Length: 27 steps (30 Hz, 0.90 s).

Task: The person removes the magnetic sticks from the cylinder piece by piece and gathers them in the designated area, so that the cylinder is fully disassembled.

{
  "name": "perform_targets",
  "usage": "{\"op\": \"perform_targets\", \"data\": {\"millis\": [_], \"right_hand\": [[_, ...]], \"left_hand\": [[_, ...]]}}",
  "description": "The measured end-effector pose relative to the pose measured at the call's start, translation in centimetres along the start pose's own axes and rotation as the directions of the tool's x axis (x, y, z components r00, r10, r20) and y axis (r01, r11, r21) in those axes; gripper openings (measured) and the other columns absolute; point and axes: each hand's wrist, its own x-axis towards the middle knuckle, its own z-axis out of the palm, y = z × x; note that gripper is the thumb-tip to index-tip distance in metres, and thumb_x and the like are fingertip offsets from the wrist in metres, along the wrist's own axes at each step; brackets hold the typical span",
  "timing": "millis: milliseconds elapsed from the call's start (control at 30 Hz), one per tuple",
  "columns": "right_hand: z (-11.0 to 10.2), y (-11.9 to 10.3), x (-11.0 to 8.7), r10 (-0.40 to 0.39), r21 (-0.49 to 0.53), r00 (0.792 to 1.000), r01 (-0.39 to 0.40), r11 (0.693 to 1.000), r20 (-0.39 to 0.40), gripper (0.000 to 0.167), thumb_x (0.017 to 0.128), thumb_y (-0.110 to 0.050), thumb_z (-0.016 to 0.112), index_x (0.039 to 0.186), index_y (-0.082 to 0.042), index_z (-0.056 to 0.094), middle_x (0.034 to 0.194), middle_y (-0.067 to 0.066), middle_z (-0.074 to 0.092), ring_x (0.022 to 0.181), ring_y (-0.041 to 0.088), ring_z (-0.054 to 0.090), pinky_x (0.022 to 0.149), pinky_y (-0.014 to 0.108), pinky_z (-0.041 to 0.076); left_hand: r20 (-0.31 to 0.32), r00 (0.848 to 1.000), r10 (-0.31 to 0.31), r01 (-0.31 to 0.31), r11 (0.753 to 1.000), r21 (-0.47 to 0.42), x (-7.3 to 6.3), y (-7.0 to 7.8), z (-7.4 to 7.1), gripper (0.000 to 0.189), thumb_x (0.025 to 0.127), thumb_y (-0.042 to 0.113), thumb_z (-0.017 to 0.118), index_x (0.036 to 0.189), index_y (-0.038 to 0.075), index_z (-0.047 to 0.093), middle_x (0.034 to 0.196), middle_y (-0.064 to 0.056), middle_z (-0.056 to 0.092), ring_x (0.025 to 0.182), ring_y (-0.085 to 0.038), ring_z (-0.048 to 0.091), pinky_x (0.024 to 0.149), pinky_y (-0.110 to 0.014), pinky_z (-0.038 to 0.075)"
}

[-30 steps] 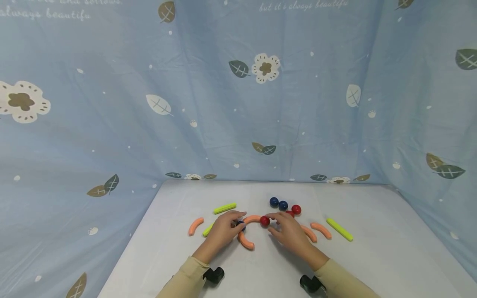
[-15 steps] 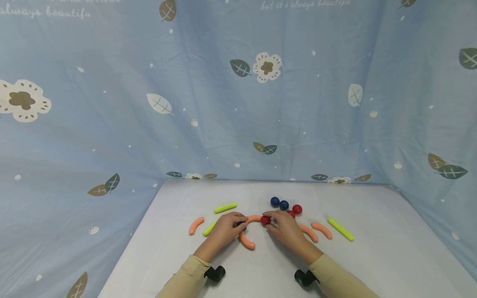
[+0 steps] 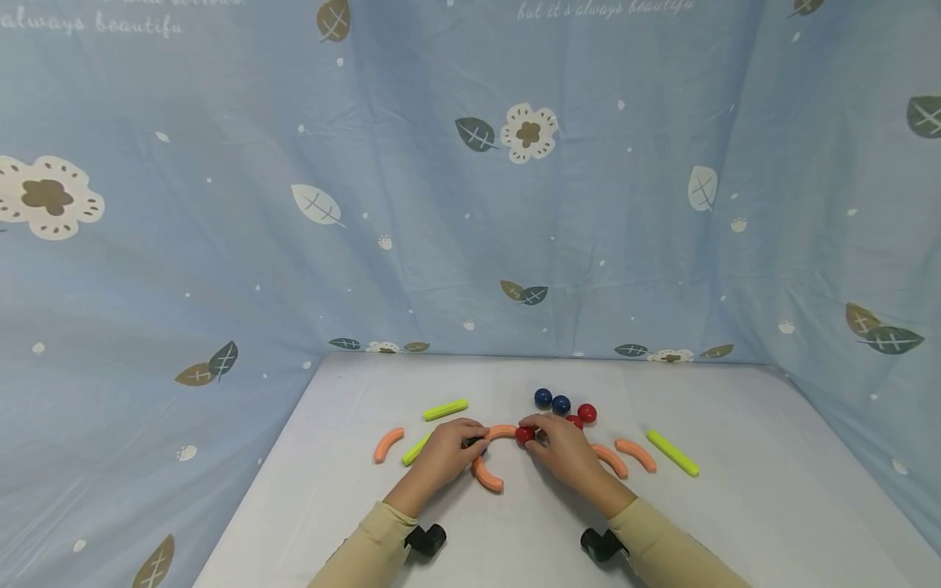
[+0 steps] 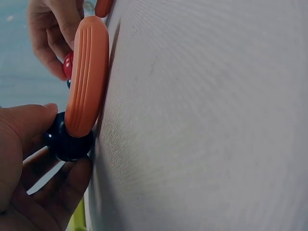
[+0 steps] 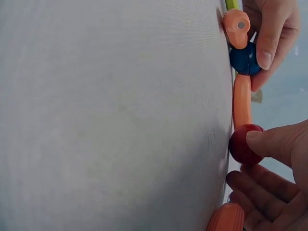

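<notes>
My left hand [image 3: 444, 451] pinches a dark blue ball [image 4: 67, 144] between thumb and fingers. From this ball a ribbed, curved orange toy piece [image 3: 488, 477] reaches toward the front. A second curved orange piece [image 5: 242, 98] runs from the blue ball to a glossy red ball [image 5: 244, 144], so the pieces form one chain on the table. My right hand [image 3: 564, 451] holds the red ball, with its thumb on one side and fingers at the other. In the head view, the left fingers cover most of the blue ball.
Behind the right hand lie two blue balls [image 3: 552, 401] and red balls [image 3: 586, 413]. Curved orange pieces [image 3: 635, 455] and a yellow-green stick [image 3: 672, 452] are to the right. On the left are another orange piece [image 3: 388, 445] and yellow-green sticks [image 3: 445, 410]. A patterned blue curtain [image 3: 412, 204] surrounds the white table [image 3: 529, 539].
The fingers of both hands have closed in, the left on the blue ball and the right on the red ball. My right wrist has shifted slightly left. The loose pieces keep their places.
</notes>
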Motion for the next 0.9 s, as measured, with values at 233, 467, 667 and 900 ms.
{"op": "perform_targets", "data": {"millis": [233,467,667,900], "right_hand": [[-0.1,-0.1,0.0,0.021,0.028,1.000,-0.021,0.999,0.006,0.031,0.084,-0.012,0.083,0.113,-0.017,0.073,0.104,-0.003,0.071,0.090,0.012,0.065,0.078,0.033,0.058],[-0.3,0.1,-0.1,0.017,0.046,1.000,-0.016,0.999,-0.007,0.031,0.085,-0.010,0.082,0.113,-0.015,0.072,0.103,-0.004,0.068,0.089,0.009,0.064,0.078,0.030,0.059],[-1.1,0.1,-0.1,0.047,0.045,0.999,-0.046,0.998,-0.013,0.030,0.087,-0.013,0.081,0.115,-0.014,0.071,0.107,0.001,0.069,0.088,0.014,0.065,0.078,0.034,0.059],[-2.5,0.1,1.0,0.035,0.020,0.999,-0.035,0.999,-0.008,0.034,0.089,-0.016,0.080,0.121,-0.017,0.070,0.104,-0.001,0.067,0.091,0.015,0.062,0.076,0.033,0.057]], "left_hand": [[-0.016,0.999,0.035,-0.034,0.997,0.064,0.0,0.1,0.1,0.030,0.099,0.030,0.068,0.124,0.014,0.075,0.124,0.000,0.069,0.115,-0.020,0.065,0.094,-0.041,0.055],[-0.019,0.999,0.033,-0.032,0.998,0.045,-0.1,0.2,0.1,0.029,0.099,0.029,0.069,0.122,0.013,0.075,0.122,-0.001,0.070,0.114,-0.020,0.066,0.092,-0.040,0.056],[-0.005,1.000,0.017,-0.018,0.999,-0.028,-0.2,0.2,0.1,0.028,0.100,0.028,0.068,0.122,0.013,0.075,0.123,-0.003,0.071,0.116,-0.021,0.065,0.093,-0.040,0.056],[0.001,1.000,0.031,-0.031,0.998,-0.047,-0.3,0.2,-0.1,0.027,0.100,0.026,0.067,0.122,0.012,0.075,0.124,-0.004,0.070,0.117,-0.022,0.065,0.093,-0.040,0.056]]}}
